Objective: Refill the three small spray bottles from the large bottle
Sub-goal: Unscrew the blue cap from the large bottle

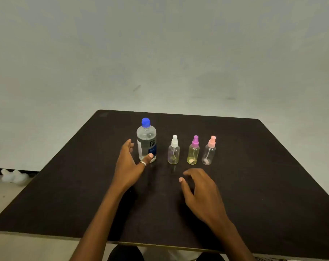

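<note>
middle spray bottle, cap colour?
Purple cap, on the yellowish middle spray bottle; head view.

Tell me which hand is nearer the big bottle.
Left. The left hand is open around the big bottle, thumb at its base, fingers beside it. The right hand hovers nearer the camera, below the white-capped sprayer, clear of the bottle.

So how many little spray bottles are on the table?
3. They stand in a row right of the large bottle: the white-topped one nearest it, the purple-topped one in the middle, the pink-topped one farthest right. None looks hidden.
</note>
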`<control>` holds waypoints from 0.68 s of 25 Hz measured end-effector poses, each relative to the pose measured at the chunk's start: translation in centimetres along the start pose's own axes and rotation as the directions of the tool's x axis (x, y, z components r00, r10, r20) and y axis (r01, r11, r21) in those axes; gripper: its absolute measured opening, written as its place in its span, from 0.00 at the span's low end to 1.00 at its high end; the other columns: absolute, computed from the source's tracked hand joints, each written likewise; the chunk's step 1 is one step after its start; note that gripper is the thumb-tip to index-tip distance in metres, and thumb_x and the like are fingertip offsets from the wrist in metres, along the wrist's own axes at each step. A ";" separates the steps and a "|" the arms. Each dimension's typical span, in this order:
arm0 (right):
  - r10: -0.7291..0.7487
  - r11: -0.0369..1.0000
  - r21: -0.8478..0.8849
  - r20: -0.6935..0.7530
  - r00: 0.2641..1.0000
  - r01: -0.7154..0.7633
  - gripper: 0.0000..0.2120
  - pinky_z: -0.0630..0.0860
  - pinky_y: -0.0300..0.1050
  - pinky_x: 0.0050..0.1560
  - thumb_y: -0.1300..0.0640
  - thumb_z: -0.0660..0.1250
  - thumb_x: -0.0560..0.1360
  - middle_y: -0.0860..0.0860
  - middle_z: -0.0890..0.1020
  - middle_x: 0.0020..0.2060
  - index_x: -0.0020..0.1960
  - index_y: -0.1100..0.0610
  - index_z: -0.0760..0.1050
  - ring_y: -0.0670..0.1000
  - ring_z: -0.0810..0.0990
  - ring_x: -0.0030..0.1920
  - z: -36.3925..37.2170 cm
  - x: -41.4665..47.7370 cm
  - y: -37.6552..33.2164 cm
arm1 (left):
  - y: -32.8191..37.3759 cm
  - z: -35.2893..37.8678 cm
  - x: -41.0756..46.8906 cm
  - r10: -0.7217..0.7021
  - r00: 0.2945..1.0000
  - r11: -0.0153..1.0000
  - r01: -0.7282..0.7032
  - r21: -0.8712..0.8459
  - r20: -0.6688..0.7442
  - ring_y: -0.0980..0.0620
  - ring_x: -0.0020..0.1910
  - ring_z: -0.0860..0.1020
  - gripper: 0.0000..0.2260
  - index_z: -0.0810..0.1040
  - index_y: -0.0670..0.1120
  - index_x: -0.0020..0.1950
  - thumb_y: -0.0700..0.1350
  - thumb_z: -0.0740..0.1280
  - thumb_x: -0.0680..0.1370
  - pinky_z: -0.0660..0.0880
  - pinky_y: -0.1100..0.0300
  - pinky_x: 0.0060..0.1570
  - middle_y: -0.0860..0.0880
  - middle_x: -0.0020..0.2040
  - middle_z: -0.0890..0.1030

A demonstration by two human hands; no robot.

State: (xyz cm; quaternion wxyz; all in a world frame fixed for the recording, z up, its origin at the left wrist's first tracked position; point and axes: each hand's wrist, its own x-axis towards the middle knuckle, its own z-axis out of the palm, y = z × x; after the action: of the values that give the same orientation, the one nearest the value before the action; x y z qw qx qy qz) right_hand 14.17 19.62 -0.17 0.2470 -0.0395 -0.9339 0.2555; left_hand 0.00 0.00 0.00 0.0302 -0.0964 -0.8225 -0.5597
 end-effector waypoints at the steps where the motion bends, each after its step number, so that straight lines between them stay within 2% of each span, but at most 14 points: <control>1: 0.015 1.000 -0.027 0.064 0.998 -0.013 0.14 0.73 0.37 0.55 0.42 0.60 0.79 0.40 0.75 0.57 0.61 0.47 0.73 0.41 0.74 0.58 0.2 -0.2 0.2 | 0.2 -0.1 0.4 -0.005 1.000 1.000 0.005 -0.012 -0.006 0.52 0.76 0.63 0.47 0.52 0.49 0.80 0.56 0.77 0.71 0.64 0.55 0.71 0.49 0.79 0.62; 4: 0.043 0.979 -0.203 0.245 0.969 0.008 0.24 0.64 0.43 0.69 0.38 0.55 0.79 0.44 0.70 0.70 0.70 0.49 0.69 0.44 0.66 0.69 1.2 -0.7 0.8 | 0.5 -0.2 2.1 0.001 0.999 1.000 -0.001 0.002 0.043 0.51 0.75 0.64 0.48 0.53 0.49 0.80 0.56 0.79 0.69 0.65 0.56 0.71 0.51 0.78 0.64; 5: 0.046 0.973 -0.230 0.260 0.965 0.015 0.26 0.62 0.45 0.71 0.38 0.54 0.79 0.45 0.68 0.72 0.72 0.50 0.67 0.45 0.64 0.71 1.5 -0.6 0.8 | 0.5 -0.1 2.6 0.009 0.998 1.000 -0.009 -0.004 0.058 0.52 0.74 0.66 0.48 0.54 0.50 0.80 0.56 0.79 0.68 0.66 0.56 0.70 0.53 0.76 0.66; 9: 0.050 0.963 -0.268 0.247 0.968 0.019 0.26 0.60 0.46 0.72 0.38 0.52 0.80 0.47 0.66 0.73 0.73 0.50 0.66 0.46 0.62 0.73 1.8 -0.6 0.9 | 1.1 0.5 3.3 0.041 0.995 0.999 -0.039 -0.017 0.087 0.63 0.58 0.75 0.40 0.61 0.54 0.75 0.53 0.79 0.69 0.71 0.67 0.55 0.63 0.61 0.73; 11: 0.044 0.961 -0.274 0.251 0.967 0.028 0.26 0.59 0.46 0.73 0.38 0.52 0.80 0.46 0.66 0.73 0.73 0.50 0.66 0.46 0.62 0.73 1.8 -0.7 0.9 | 1.1 1.0 3.5 0.036 0.998 0.999 -0.034 -0.027 0.060 0.63 0.55 0.76 0.36 0.65 0.53 0.73 0.52 0.79 0.70 0.71 0.69 0.50 0.62 0.58 0.75; 14: 0.035 0.961 -0.273 0.245 0.969 0.034 0.26 0.59 0.46 0.72 0.39 0.53 0.80 0.47 0.67 0.73 0.73 0.50 0.67 0.45 0.63 0.73 1.8 -0.6 1.0 | 1.2 1.0 3.5 0.028 0.999 0.999 -0.027 -0.021 0.037 0.58 0.57 0.78 0.32 0.68 0.51 0.71 0.51 0.78 0.71 0.73 0.65 0.52 0.58 0.58 0.78; 17: 0.035 0.960 -0.278 0.231 0.972 0.032 0.25 0.61 0.47 0.72 0.39 0.54 0.80 0.47 0.69 0.72 0.72 0.51 0.68 0.46 0.64 0.72 1.9 -0.7 1.2 | 1.1 0.4 2.3 0.022 0.997 0.999 -0.020 -0.027 0.070 0.61 0.56 0.78 0.31 0.68 0.53 0.70 0.52 0.78 0.71 0.76 0.62 0.55 0.59 0.59 0.79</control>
State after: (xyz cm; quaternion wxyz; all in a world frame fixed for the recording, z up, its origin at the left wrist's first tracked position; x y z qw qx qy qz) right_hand 13.79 19.59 -2.51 0.1272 -0.0443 -0.9831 0.1240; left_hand -1.98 1.08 1.25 0.0058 -0.1249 -0.8146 -0.5664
